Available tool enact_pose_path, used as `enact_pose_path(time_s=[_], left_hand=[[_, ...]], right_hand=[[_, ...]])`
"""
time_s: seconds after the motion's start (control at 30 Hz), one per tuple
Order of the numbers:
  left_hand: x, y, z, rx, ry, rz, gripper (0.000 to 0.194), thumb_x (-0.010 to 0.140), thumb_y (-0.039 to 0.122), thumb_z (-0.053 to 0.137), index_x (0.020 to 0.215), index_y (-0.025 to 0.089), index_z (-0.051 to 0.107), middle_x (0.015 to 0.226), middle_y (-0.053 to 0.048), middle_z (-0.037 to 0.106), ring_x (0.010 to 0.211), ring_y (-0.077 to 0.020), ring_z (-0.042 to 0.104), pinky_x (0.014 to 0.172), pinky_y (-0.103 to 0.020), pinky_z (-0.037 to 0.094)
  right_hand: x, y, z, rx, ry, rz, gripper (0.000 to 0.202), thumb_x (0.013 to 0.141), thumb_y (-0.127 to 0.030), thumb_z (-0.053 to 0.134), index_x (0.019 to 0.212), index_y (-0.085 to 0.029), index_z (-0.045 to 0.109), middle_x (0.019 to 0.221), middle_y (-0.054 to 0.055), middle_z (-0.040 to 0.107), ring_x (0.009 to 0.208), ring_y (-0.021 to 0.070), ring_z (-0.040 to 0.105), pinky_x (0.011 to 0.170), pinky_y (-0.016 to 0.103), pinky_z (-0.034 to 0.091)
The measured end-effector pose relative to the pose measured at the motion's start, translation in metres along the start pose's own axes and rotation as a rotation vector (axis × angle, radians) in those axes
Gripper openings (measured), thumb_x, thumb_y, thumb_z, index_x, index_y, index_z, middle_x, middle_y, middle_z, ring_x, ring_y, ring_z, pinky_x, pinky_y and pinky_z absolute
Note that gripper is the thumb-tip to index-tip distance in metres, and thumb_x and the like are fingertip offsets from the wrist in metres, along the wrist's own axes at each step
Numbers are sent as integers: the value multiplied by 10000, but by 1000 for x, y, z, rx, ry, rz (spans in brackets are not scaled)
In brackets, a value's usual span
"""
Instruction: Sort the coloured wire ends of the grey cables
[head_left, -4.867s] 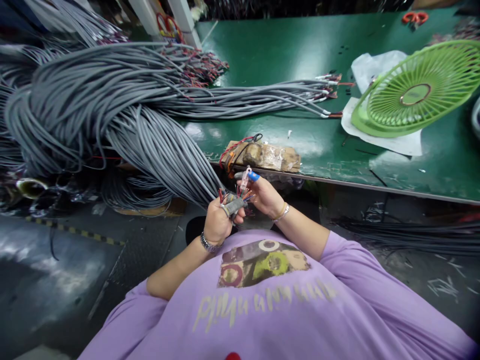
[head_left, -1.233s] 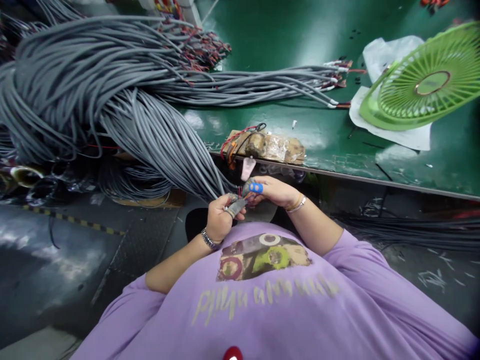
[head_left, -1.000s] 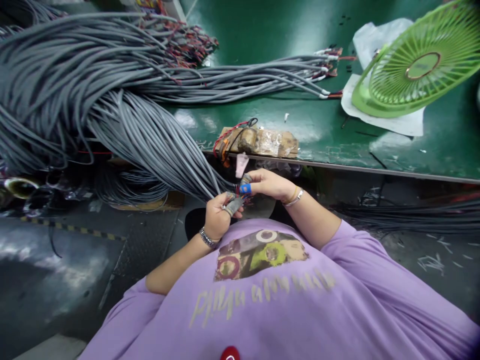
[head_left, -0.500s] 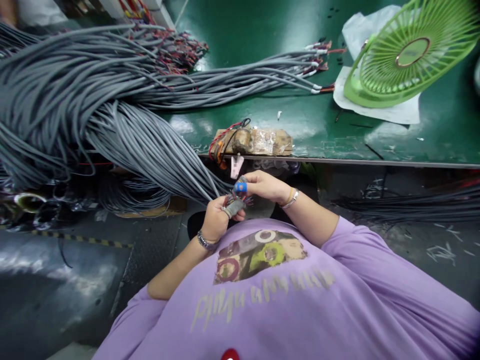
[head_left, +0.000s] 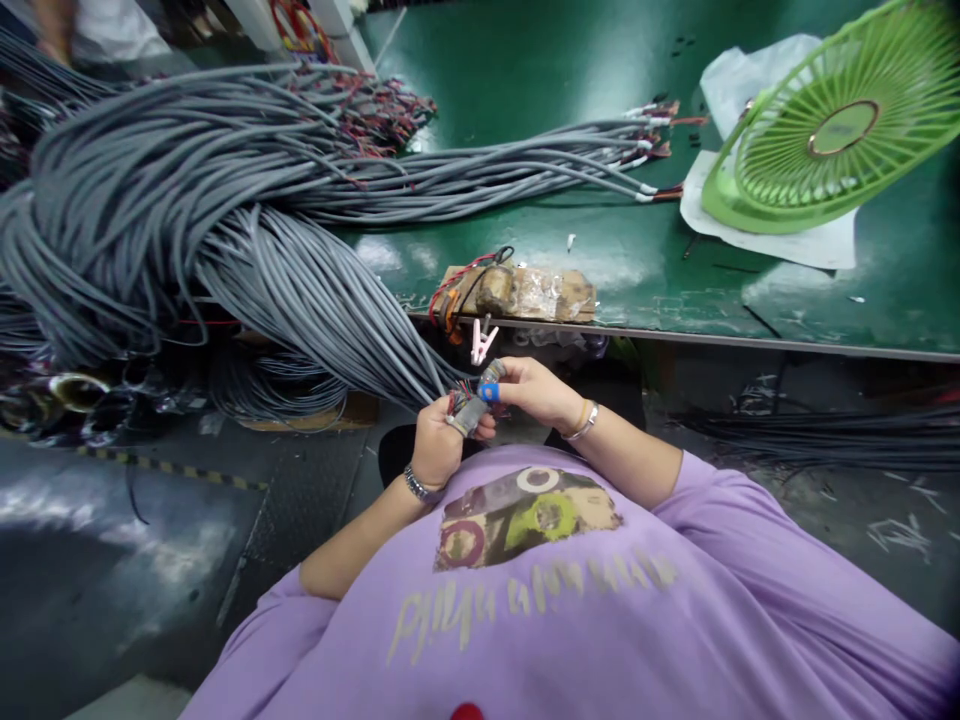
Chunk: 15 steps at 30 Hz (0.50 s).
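A thick bundle of grey cables (head_left: 322, 300) hangs over the bench edge and runs down to my hands. Its stripped ends show thin coloured wires (head_left: 460, 392). My left hand (head_left: 439, 440), with a metal-band watch, is closed around these cable ends, and its thumb appears wrapped in a grey covering. Close beside it, my right hand (head_left: 536, 392) pinches at the wires with thumb and forefinger. Blue tape (head_left: 489, 392) wraps a fingertip of that hand. What exactly lies between its fingertips is too small to make out.
A green bench (head_left: 637, 260) carries more grey cables (head_left: 480, 180) and a green fan (head_left: 832, 140). At its edge sit a cardboard strip (head_left: 540, 290) with a taped lump and a pink clip (head_left: 482, 342). Dark cables (head_left: 825, 438) lie lower right. Part of another person shows upper left.
The whole view has shifted slightly, so things appear a little lower and to the right. My hands stay together at the wires, with the right fingers slightly re-angled.
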<state>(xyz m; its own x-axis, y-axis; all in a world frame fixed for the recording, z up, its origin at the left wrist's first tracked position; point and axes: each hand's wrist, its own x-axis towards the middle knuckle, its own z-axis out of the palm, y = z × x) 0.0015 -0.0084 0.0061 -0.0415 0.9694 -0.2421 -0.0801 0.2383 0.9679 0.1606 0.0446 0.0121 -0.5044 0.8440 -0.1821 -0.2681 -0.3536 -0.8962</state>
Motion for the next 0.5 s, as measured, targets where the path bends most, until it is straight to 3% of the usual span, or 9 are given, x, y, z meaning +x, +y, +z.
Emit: enact_pose_path(time_s=[0.13, 0.5], left_hand=[[-1, -1, -1, 43, 3, 16, 309, 680, 433, 775, 730, 153, 652, 588, -28, 686, 471, -149, 639, 490, -253, 532], [2, 7, 10, -256, 159, -21, 330, 643, 418, 781, 727, 148, 611, 534, 4, 641, 450, -137, 625, 461, -232, 510]], right_hand=[[0, 3, 3, 13, 49, 12, 405, 563, -424, 858, 676, -145, 587, 542, -45, 568, 483, 63, 461, 484, 206, 370], [4, 6, 16, 84, 155, -12, 467, 523, -478, 873, 670, -146, 579, 535, -41, 568, 465, 64, 448, 476, 220, 361]])
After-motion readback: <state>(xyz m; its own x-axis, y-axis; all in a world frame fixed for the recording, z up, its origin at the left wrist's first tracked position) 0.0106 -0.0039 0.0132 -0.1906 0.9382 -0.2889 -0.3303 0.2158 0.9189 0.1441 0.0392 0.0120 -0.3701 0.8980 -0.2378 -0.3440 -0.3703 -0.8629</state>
